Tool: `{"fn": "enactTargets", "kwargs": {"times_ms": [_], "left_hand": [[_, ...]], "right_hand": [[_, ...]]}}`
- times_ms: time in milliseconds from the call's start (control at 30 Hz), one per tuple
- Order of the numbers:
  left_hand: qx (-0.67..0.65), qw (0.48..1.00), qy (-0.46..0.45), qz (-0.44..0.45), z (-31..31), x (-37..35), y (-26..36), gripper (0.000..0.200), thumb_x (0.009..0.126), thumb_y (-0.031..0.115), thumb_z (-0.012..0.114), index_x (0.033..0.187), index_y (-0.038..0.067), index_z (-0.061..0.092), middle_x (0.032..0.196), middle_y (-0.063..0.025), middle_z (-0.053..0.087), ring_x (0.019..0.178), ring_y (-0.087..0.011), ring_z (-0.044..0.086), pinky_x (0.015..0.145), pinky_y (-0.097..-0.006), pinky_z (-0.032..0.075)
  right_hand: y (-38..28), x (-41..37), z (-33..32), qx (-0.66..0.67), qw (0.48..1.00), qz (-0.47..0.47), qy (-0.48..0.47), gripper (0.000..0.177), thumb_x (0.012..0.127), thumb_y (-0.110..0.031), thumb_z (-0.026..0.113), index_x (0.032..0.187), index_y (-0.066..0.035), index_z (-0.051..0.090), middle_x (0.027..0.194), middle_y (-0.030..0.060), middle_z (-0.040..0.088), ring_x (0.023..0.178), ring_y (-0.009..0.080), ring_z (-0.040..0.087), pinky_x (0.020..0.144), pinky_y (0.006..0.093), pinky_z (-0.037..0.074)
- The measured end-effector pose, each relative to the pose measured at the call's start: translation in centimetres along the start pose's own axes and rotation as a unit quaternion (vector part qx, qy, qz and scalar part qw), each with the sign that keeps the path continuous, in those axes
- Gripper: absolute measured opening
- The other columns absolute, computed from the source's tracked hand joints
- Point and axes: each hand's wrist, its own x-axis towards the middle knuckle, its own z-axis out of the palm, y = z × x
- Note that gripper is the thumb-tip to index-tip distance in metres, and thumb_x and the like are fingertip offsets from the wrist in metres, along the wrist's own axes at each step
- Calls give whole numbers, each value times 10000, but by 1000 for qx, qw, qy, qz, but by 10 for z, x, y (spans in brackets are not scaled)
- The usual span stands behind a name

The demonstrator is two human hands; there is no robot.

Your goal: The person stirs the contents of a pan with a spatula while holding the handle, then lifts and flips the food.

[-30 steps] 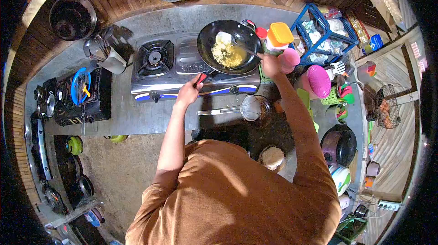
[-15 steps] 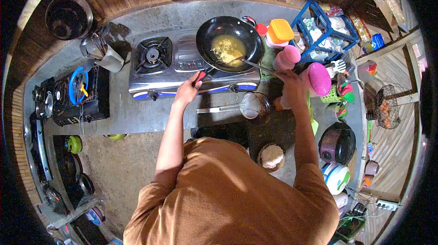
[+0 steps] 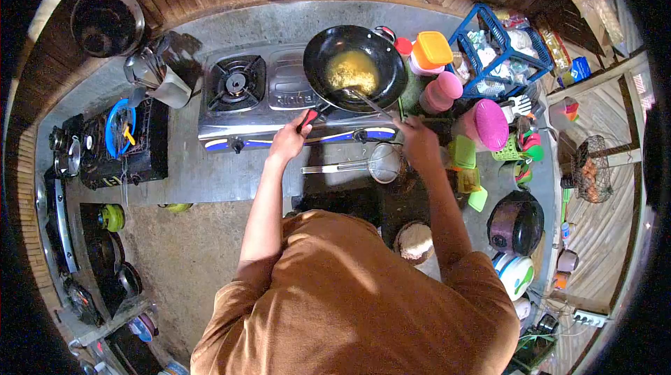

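Note:
My left hand is wrapped round the red and black handle of a black wok, which sits over the right burner of the gas stove. Inside the wok, yellow shredded food lies in yellowish oil. My right hand grips the handle of a long metal spatula. The spatula's head is at the near side of the food, partly hidden by it. Just below the stove, close to my right hand, lies a strainer with a long metal handle.
The left burner carries no pan. Right of the wok stand an orange-lidded container, pink containers and a blue basket. A rice cooker is further right. A utensil holder stands left of the stove.
My right hand has moved left and down, toward the wok. The spatula head has shifted left along the near edge of the food, which is now more gathered. My left hand stays on the handle.

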Motion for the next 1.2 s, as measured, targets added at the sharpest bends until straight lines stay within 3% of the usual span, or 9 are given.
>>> {"fn": "enactTargets", "kwargs": {"times_ms": [200, 333, 467, 600, 767, 833, 933, 1033, 1200], "left_hand": [[-13, 1000, -7, -11, -2, -1, 2, 471, 893, 361, 547, 1345, 281, 441, 1135, -183, 598, 1056, -380, 560, 883, -438, 455], [-28, 1000, 0, 2, -1, -1, 0, 468, 890, 353, 552, 1339, 270, 452, 1154, -168, 597, 1073, -362, 560, 898, -420, 452], [-50, 997, -46, -29, -7, 0, 3, 505, 900, 408, 534, 1365, 242, 429, 1255, -174, 544, 1166, -352, 514, 963, -396, 413], [-55, 997, -40, -19, -6, 0, 3, 501, 899, 408, 535, 1362, 245, 432, 1243, -169, 554, 1160, -352, 519, 961, -394, 416], [-33, 999, -1, 8, 1, 3, -6, 474, 889, 369, 554, 1341, 277, 449, 1134, -170, 606, 1066, -363, 567, 896, -424, 454], [-23, 1000, -3, 0, -3, 0, 0, 472, 890, 366, 552, 1342, 277, 447, 1132, -173, 606, 1064, -364, 568, 894, -423, 455], [-16, 1000, -7, -6, -5, -3, 6, 469, 893, 355, 548, 1344, 276, 445, 1129, -177, 606, 1060, -365, 569, 892, -421, 457], [-15, 1000, -8, -13, -8, -4, 10, 466, 895, 341, 548, 1344, 275, 444, 1129, -177, 606, 1061, -363, 568, 892, -419, 457], [-28, 1000, -2, -3, -4, -3, 5, 461, 897, 329, 545, 1343, 272, 444, 1132, -178, 604, 1065, -362, 566, 892, -418, 456]], "right_hand": [[-36, 32, 4, 69, 995, 34, 64, 453, 712, 40, 542, 1146, -72, 603, 920, 164, 566, 775, 362, 616, 691, 442, 502], [-4, 57, 9, 56, 993, 56, 90, 361, 788, -24, 501, 1136, -63, 587, 924, 183, 567, 793, 375, 628, 717, 461, 519], [46, 70, 30, 44, 991, 63, 105, 389, 729, 10, 530, 1111, -3, 599, 842, 192, 591, 830, 364, 602, 741, 451, 480], [115, 71, 76, -65, 994, 15, 90, 304, 761, -64, 534, 1049, 1, 605, 794, 204, 595, 771, 381, 587, 726, 461, 478], [100, 46, 51, -245, 961, -118, 50, 255, 781, -122, 577, 998, 6, 618, 811, 205, 600, 787, 355, 587, 736, 458, 457], [101, 46, 49, -12, 999, -43, 1, 253, 818, -152, 580, 1027, -18, 630, 836, 195, 612, 831, 331, 598, 759, 437, 451], [91, 44, 46, 118, 991, 3, -68, 256, 846, -133, 558, 1073, -40, 630, 869, 200, 622, 862, 338, 603, 792, 424, 443], [76, 37, 40, 249, 968, -30, -3, 278, 848, -110, 552, 1109, -37, 617, 863, 209, 619, 841, 357, 600, 777, 423, 447], [72, 42, 43, 170, 976, -52, 130, 298, 847, -100, 538, 1130, -20, 585, 889, 218, 614, 840, 383, 598, 748, 429, 472]]}}
